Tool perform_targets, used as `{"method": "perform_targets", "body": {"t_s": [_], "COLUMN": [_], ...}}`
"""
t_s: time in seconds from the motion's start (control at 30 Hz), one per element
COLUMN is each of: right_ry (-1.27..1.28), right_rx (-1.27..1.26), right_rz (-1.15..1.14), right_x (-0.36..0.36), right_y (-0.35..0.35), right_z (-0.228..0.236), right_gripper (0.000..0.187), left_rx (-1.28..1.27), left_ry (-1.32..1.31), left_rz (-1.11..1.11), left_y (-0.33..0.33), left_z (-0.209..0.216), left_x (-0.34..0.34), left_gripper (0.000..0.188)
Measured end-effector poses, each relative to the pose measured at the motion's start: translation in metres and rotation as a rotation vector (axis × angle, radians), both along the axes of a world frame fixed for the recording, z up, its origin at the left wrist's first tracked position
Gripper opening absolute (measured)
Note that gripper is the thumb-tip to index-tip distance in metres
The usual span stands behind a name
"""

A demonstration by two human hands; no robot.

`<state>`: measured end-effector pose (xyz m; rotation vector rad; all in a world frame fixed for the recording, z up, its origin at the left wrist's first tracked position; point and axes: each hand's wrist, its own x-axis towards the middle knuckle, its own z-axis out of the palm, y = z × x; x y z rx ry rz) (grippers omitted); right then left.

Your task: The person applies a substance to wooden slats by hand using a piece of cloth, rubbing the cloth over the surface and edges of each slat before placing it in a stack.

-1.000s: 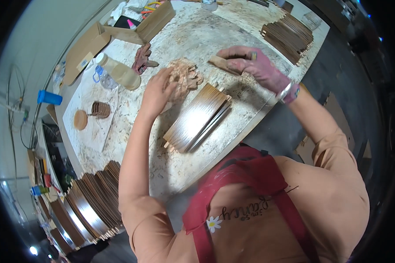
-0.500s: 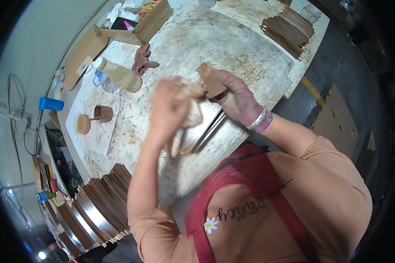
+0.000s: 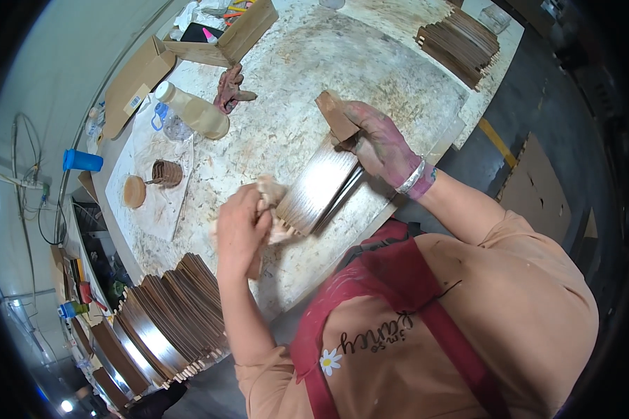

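A dark wooden slat with a shiny grained face lies at the near part of the worktable, pegs showing at its lower left end. More slats seem to lie beneath it. My left hand, bare, is closed on a crumpled pale cloth beside that pegged end. My right hand wears a purple-stained glove and grips a small brown block at the slat's far end. Its fingertips are partly hidden, so I cannot tell whether they also hold the slat.
Stacked slats stand at the lower left and far right. On the worktable are a stained glove, a large bottle, a brown-stained cup, a round lid and a cardboard box of tools.
My left hand has swept the cloth down and left along the slat, from near the brown block to past the pegged end. The right hand stays nearly in place with the block.
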<state>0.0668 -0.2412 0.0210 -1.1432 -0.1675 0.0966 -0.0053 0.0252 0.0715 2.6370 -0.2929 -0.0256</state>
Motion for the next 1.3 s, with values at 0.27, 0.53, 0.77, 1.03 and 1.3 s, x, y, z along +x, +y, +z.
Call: {"method": "perform_targets", "body": {"t_s": [0.27, 0.53, 0.77, 1.03, 1.3], "right_ry": [0.304, 0.278, 0.294, 0.016, -0.504], "right_rx": [0.250, 0.234, 0.206, -0.326, -0.494], "right_rz": [0.038, 0.066, 0.047, 0.466, 0.933], "right_x": [0.001, 0.000, -0.007, -0.037, -0.055], "right_y": [0.007, 0.001, 0.007, 0.018, 0.076], "right_z": [0.013, 0.010, 0.015, 0.060, 0.047], "right_gripper": [0.031, 0.035, 0.029, 0.047, 0.055], "left_rx": [0.023, -0.128, 0.211, -0.506, -0.124], "left_ry": [-0.277, -0.307, -0.529, -0.277, 0.416], "left_rz": [-0.135, -0.051, -0.091, 0.687, -0.563], "left_y": [-0.060, -0.045, -0.063, 0.002, -0.071], "left_z": [-0.016, -0.004, -0.058, 0.013, 0.089], "left_x": [-0.021, -0.026, -0.072, -0.060, 0.074], "left_gripper": [0.048, 0.032, 0.044, 0.041, 0.046]}}
